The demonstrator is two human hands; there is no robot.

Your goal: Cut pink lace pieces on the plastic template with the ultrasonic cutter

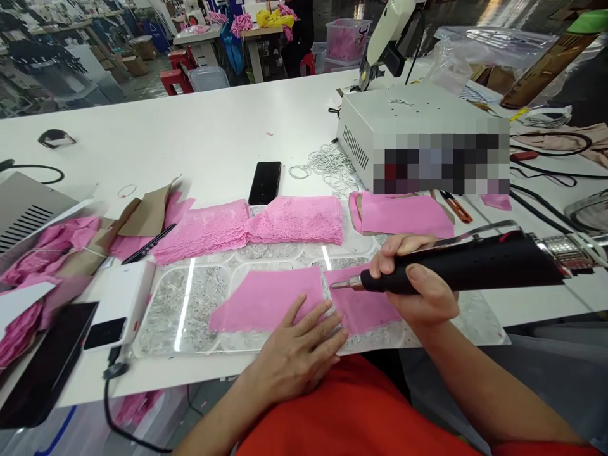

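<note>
My left hand (304,345) lies flat with spread fingers over the lower edges of two pink cut fabric pieces. The left piece (270,297) has a slanted left end, and the right piece (365,310) lies beside it across a narrow gap. Both rest on a clear plastic sheet (175,304) with a speckled look. My right hand (422,285) is wrapped round a black pen-shaped power tool (475,263) with a metal tip and a cable at its rear. The tool's tip points left, over the right piece near the gap.
Behind lie stacked pink lace pieces (294,221), a pink fabric stack (403,214), a black phone (265,182), loose white elastic loops (332,166) and a grey metal box (427,120). To the left are a white power bank (123,304), tweezers (149,244) and bundled pink fabric (52,247).
</note>
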